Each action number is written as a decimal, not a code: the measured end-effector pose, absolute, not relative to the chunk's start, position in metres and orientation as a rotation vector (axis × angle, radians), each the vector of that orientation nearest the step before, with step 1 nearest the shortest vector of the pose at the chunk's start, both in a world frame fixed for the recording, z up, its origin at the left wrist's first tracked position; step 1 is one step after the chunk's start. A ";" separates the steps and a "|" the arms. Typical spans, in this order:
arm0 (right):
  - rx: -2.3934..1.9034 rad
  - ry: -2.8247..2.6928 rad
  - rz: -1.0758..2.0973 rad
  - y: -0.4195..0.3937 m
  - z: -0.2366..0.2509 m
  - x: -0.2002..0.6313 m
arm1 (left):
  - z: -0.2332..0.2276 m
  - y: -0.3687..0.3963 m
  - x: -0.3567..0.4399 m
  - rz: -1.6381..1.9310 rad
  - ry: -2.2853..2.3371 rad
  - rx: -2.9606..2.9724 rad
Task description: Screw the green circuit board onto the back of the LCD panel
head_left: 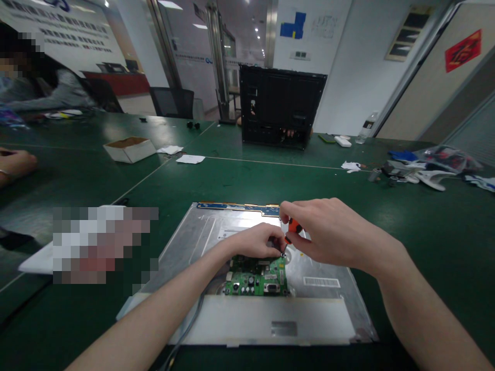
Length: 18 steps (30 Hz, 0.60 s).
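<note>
A silver display panel point(325, 314) lies flat on the green table in front of me, its metal back facing up. On its middle sits a green circuit board point(257, 278). My right hand point(325, 229) is closed around the orange and black handle of a screwdriver point(294, 226), whose tip points down at the board's upper right corner. Close beside that tip, my left hand point(261, 239) has its fingers pinched together over the board's top edge; what they hold, if anything, is hidden. A blue circuit strip point(235, 206) runs along the panel's far edge.
A black monitor housing point(282, 105) stands upright across the table, with a person's fingers visible through its opening. An open white box point(129, 150) is at the left. Plastic bags and parts point(410, 167) lie at the right. Another person sits far left. A grey cable point(189, 324) trails off the panel.
</note>
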State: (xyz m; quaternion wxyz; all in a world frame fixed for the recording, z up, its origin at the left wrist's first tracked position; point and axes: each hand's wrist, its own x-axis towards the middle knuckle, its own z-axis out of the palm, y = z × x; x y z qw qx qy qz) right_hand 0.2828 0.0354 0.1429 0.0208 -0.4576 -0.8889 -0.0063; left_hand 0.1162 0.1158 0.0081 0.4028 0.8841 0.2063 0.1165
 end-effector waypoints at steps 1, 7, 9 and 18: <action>-1.420 -2.757 -0.020 0.035 0.143 0.283 | 0.008 0.116 0.116 0.291 0.511 2.232; -1.536 -2.724 -0.098 0.038 0.143 0.283 | 0.012 0.116 0.116 0.284 0.468 2.224; -1.532 -2.723 -0.117 0.039 0.142 0.283 | 0.013 0.114 0.116 0.281 0.486 2.219; -1.373 -2.764 -0.010 0.034 0.143 0.284 | 0.011 0.114 0.117 0.279 0.544 2.209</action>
